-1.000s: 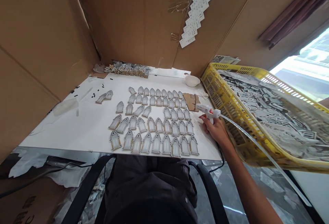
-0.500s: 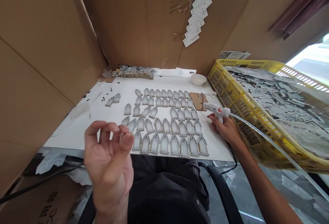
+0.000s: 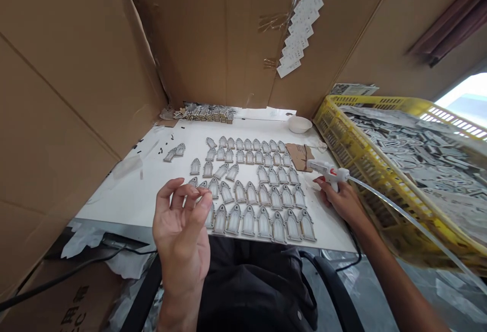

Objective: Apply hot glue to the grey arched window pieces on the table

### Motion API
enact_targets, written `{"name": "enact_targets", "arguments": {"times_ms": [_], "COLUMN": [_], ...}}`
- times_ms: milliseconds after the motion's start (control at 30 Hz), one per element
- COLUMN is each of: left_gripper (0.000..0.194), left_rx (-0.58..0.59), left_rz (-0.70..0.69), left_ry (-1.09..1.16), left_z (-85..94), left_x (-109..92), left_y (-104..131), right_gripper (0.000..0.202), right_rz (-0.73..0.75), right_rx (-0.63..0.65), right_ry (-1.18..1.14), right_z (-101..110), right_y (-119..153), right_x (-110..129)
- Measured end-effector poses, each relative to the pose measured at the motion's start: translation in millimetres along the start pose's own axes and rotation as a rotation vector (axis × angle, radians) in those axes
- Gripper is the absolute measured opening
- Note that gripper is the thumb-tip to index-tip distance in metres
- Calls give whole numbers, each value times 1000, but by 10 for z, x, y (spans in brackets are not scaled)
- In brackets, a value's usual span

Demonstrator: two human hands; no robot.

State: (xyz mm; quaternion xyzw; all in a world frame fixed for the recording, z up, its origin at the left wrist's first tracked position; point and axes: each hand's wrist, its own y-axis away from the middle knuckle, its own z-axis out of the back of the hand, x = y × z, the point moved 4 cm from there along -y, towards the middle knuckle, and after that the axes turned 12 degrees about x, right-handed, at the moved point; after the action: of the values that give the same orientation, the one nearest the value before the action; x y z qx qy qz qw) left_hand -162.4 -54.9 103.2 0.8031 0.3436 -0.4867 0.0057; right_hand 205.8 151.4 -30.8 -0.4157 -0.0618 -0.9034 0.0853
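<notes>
While right hand grips glue gun, left hand newly hovers by frames, fingertips against thumb, contents unclear, engaging both hands.

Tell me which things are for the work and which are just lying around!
Likely for the work:
glue gun, in the right hand
arched frames, in rows
yellow basket of loose pieces

Probably just lying about:
white bowl, untouched
printed paper behind the basket
</notes>
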Motion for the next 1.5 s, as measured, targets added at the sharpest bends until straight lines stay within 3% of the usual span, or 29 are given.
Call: {"name": "enact_targets", "arguments": {"times_ms": [367,667,1500], "left_gripper": [50,61,35], "left_rx": [-22,-156,-155], "left_rz": [35,123,120], "left_ry": [74,201,217], "left_z": [80,202,140], "left_x": [84,200,118], "left_y": [-43,-91,-88], "right_gripper": [54,49,56], "right_rz": [21,22,21], "right_rx": [11,8,9], "right_ry": [17,27,58], "right_z": [6,14,6], "right_y": [7,12,-18], "right_x": [39,66,-2]}}
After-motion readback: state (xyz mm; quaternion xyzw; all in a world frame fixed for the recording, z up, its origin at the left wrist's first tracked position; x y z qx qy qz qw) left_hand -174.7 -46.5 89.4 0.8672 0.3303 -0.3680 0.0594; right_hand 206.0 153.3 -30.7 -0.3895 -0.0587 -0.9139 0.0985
